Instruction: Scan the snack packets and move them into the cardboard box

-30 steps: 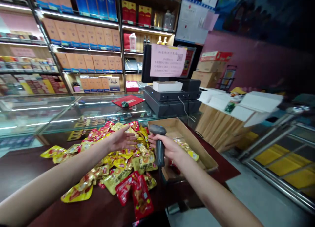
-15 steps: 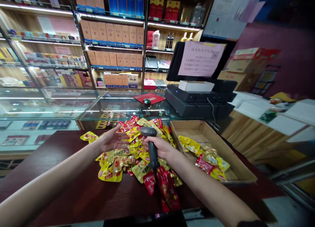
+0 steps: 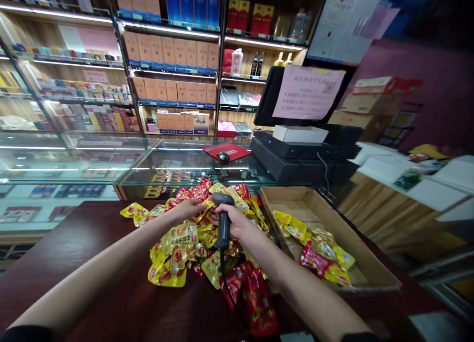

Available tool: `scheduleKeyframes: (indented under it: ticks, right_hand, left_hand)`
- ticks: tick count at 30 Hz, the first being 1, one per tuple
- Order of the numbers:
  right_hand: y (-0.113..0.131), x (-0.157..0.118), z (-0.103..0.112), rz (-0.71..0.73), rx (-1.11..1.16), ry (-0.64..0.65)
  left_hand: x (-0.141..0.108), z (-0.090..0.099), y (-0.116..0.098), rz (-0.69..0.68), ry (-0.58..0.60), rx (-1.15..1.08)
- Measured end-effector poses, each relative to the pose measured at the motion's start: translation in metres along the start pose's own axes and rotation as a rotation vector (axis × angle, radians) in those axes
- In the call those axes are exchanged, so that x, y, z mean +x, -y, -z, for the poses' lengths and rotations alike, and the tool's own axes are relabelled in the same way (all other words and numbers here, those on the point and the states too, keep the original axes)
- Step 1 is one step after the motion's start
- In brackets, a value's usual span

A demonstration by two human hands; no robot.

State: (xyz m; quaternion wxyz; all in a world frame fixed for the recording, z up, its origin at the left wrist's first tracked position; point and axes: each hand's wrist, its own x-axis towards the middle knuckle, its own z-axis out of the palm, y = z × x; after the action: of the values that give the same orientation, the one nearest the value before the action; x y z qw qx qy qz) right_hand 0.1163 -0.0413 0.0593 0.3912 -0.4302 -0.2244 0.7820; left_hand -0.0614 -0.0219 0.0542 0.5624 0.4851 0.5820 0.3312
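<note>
Near the middle of the frame, we hold a handheld barcode scanner [image 3: 223, 231] in our right hand [image 3: 235, 223], the fingers wrapped around its grip. Its long axis runs almost upright in the frame, with the rounded head at the top jutting a little to the left, towards our other hand. From the bottom end of the grip, a dark cable [image 3: 222, 268] runs down towards the lower edge.

Just left of the scanner, we have our left hand [image 3: 190, 209] low over the pile of snack packets [image 3: 185, 233], back upward and fingertips at a yellow packet beside the scanner head. We cannot tell how far that hand is open, or whether it grips the packet.

Yellow, gold and red packets lie heaped on the dark red table [image 3: 92, 248] under and around our hands, with red packets [image 3: 261, 302] at the lower centre. Right of the pile, an open cardboard tray [image 3: 296, 198] slants towards the lower right, with more packets inside. Beyond the pile, we see a glass counter [image 3: 166, 156], where a computer mouse [image 3: 223, 156] rests on a red mat [image 3: 239, 150] left of the monitor [image 3: 267, 100].
</note>
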Motion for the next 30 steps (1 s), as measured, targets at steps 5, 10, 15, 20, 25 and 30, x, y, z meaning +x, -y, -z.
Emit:
scheduleKeyframes:
  ticks: [5, 10, 15, 20, 25, 30]
  right_hand:
    - [0.004, -0.006, 0.006, 0.098, 0.018, 0.109]
    - [0.008, -0.013, 0.012, 0.263, -0.039, 0.084]
    - [0.015, -0.018, 0.029, 0.349, -0.105, -0.117]
    - [0.025, -0.033, 0.041, 0.36, -0.156, -0.108]
    - [0.031, -0.044, 0.051, 0.344, -0.233, -0.09]
    - [0.026, -0.043, 0.062, 0.306, -0.094, -0.029]
  left_hand:
    - [0.007, -0.005, 0.001, -0.08, 0.081, -0.049]
    - [0.014, -0.01, -0.006, -0.014, 0.169, -0.07]
    - [0.012, -0.023, -0.016, 0.106, 0.242, -0.189]
    - [0.007, -0.039, -0.02, 0.131, 0.339, -0.094]
    - [0.006, -0.053, -0.025, 0.067, 0.264, 0.106]
    - [0.009, -0.066, -0.031, 0.054, 0.128, -0.114]
